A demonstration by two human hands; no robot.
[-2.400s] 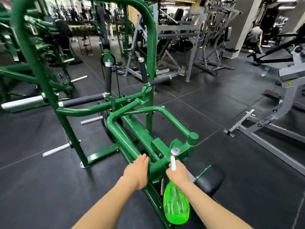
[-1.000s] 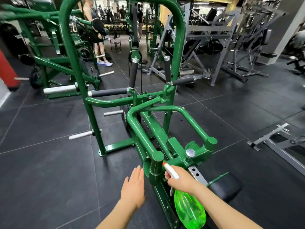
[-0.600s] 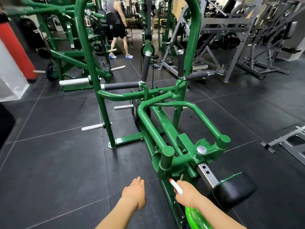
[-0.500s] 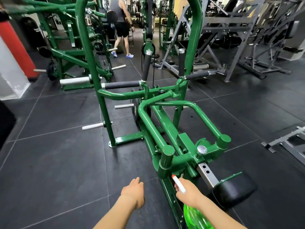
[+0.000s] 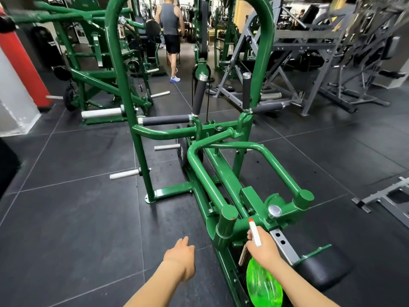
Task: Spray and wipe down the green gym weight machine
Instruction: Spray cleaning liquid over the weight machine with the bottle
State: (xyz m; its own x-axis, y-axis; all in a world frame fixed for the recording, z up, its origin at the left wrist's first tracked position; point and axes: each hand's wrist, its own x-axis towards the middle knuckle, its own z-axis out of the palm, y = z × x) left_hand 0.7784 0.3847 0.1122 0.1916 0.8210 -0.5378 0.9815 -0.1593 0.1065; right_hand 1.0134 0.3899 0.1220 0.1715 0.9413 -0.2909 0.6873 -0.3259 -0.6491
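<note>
Since 2.4 s ago your left hand (image 5: 179,259) has come off the green tube it was gripping & now hangs over the black floor (image 5: 73,218), left of the machine, touching nothing. Its fingers are loosely bent w/ nothing in them. You've also backed off a bit, so more of the green weight machine (image 5: 200,171) shows in front of you, arch frame up top, black foam handles mid-frame.

Your right hand (image 5: 263,248) grips the spray bottle (image 5: 264,284), fingers curled round its neck. The white nozzle w/ red tip (image 5: 250,220) points up & fwd at the near crossbar, just beside the chrome knob (image 5: 274,210). The bottle's clear green body hangs down below your wrist, near the black pad (image 5: 325,270) at the machine's near end.

No cloth visible in either hand.

Background: a person in a grey tank top (image 5: 171,29) stands w/ back to you beyond the arch; grey racks (image 5: 309,63) at right, another green machine (image 5: 95,69) at left, red & white pillar (image 5: 20,69) far left.
</note>
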